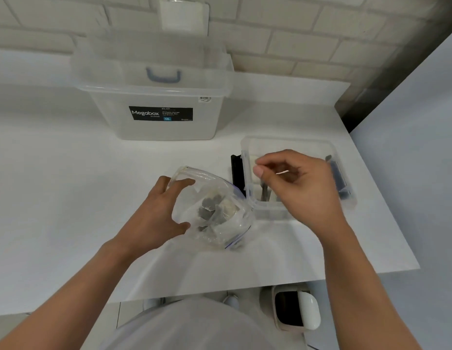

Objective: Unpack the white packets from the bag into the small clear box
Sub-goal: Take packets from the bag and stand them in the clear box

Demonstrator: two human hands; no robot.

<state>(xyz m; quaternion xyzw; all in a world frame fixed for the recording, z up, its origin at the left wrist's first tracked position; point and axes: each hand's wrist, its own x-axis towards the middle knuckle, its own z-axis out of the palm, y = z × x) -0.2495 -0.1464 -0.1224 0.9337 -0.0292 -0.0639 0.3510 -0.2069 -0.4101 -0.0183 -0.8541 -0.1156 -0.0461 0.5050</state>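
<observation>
The left hand (156, 213) grips a clear zip bag (219, 213) on the white surface (68, 185), fingers curled over its open rim and thumb against its side. White and grey packets (214, 205) lie bunched inside the bag. Just beside it on the right stands the small clear box (290, 144), and the right hand (303, 183) hovers over it, fingers curled, pinching what looks like a thin white packet (283, 172) seen edge-on. A black object (237, 173) stands between bag and box. Behind them sits a large clear Megabox storage tub (156, 122).
</observation>
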